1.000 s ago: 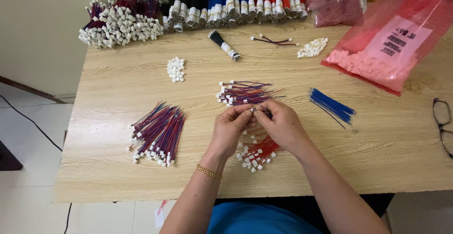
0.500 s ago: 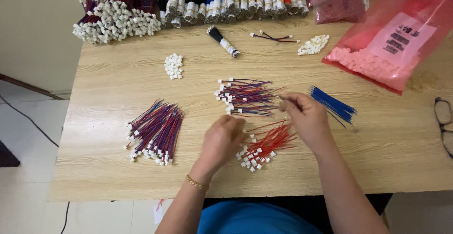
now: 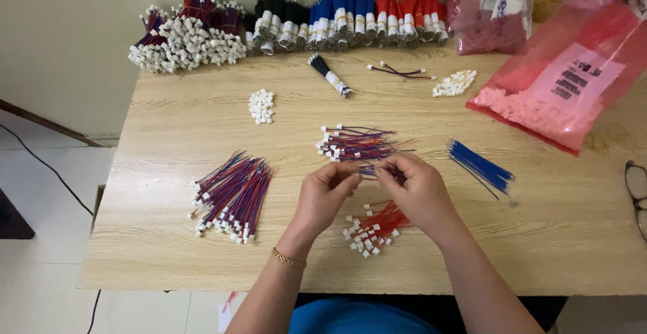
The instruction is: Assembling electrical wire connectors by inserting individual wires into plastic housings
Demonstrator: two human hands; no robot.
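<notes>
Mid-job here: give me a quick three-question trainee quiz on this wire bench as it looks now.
1. True or false: both hands are working a thin wire between them above the table.
2. Which pile lies closest under the right hand? A) red wires with white connectors B) loose blue wires C) small pile of white connectors
3. Fill in: the gold bracelet sits on the ___ wrist.

Key
1. True: the left hand and right hand pinch a wire at their fingertips.
2. A
3. left
</notes>
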